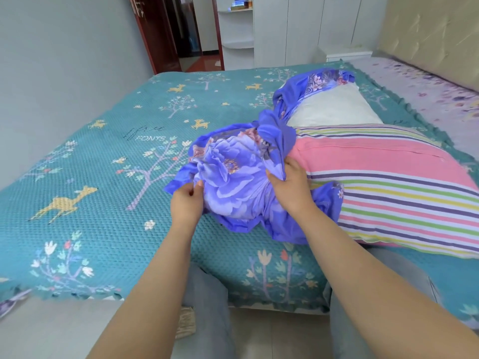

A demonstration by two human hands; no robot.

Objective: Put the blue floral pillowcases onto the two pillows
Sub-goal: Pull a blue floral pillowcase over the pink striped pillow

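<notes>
A blue floral pillowcase (pixel 233 177) lies bunched over the near left end of a striped pink pillow (pixel 383 187) on the bed. My left hand (pixel 187 203) pinches its left edge. My right hand (pixel 291 185) grips a gathered fold of it at the pillow's end. Behind, a white pillow (pixel 334 107) lies with a second blue floral pillowcase (pixel 311 84) draped around its far and left sides.
The bed has a teal patterned bedspread (pixel 108 177) with deer and trees. A padded headboard (pixel 435 40) stands at the right, a white wardrobe (pixel 293 29) and an open doorway (pixel 181 32) at the back. My knees press against the bed's near edge.
</notes>
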